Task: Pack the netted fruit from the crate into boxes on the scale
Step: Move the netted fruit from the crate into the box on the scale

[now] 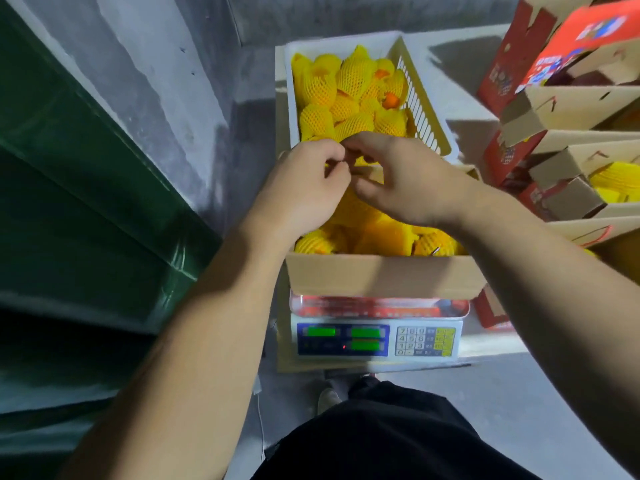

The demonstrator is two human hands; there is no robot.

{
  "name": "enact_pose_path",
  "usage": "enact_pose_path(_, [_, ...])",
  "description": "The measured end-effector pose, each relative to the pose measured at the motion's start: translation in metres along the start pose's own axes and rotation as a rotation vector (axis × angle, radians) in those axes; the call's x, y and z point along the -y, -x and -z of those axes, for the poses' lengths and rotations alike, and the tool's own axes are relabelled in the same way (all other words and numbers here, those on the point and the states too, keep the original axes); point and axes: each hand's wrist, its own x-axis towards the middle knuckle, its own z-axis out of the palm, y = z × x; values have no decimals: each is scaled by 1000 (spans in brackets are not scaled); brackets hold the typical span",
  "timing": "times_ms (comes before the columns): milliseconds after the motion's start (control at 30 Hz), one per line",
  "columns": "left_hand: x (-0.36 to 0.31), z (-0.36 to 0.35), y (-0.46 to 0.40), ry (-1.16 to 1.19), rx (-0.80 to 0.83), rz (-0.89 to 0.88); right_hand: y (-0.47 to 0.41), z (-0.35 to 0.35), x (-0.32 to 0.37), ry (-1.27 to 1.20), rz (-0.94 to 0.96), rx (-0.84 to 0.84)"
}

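A white slatted crate (420, 109) at the back holds several fruits in yellow foam nets (353, 76). In front of it an open cardboard box (381, 275), filled with more netted fruit (377, 233), stands on a white electronic scale (379, 337). My left hand (304, 188) and my right hand (408, 178) meet over the box's far edge, fingertips almost touching. Both have their fingers curled around a netted fruit (363, 160) that is mostly hidden between them.
Stacked open cartons with red printed sides (568, 109) stand to the right, one showing yellow netted fruit (616, 181). A dark green container (86, 188) and a grey wall lie to the left. My legs and shoe (329, 398) are on the concrete floor below the scale.
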Motion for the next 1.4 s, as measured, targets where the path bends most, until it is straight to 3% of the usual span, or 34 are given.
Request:
enact_pose_path(267, [29,-20,-104,-99,0,154,-63,27,-135,33,-239,110])
enact_pose_path(500, [48,-79,-203,-444,443,289,-131,-29,-202,6,-365,487])
enact_pose_path(633, [63,-112,-225,-538,780,409,-140,-48,-227,-109,-522,520])
enact_pose_path(767, [70,-124,-243,-516,919,492,-148,-61,-243,-18,-566,617])
enact_pose_path(900, [65,-149,-259,-603,918,476,-157,-75,-247,216,-553,686])
enact_pose_path(1000, [75,-159,-259,-542,862,520,-160,-76,-251,291,-563,821])
enact_pose_path(1100, [89,-158,-256,-488,783,548,-160,-74,-250,318,-515,833])
enact_pose_path(1300, [87,-165,-252,-284,635,563,-156,-61,-234,125,-496,674])
enact_pose_path(1400, [83,-164,-250,-272,597,553,-151,-51,-232,-90,-475,638])
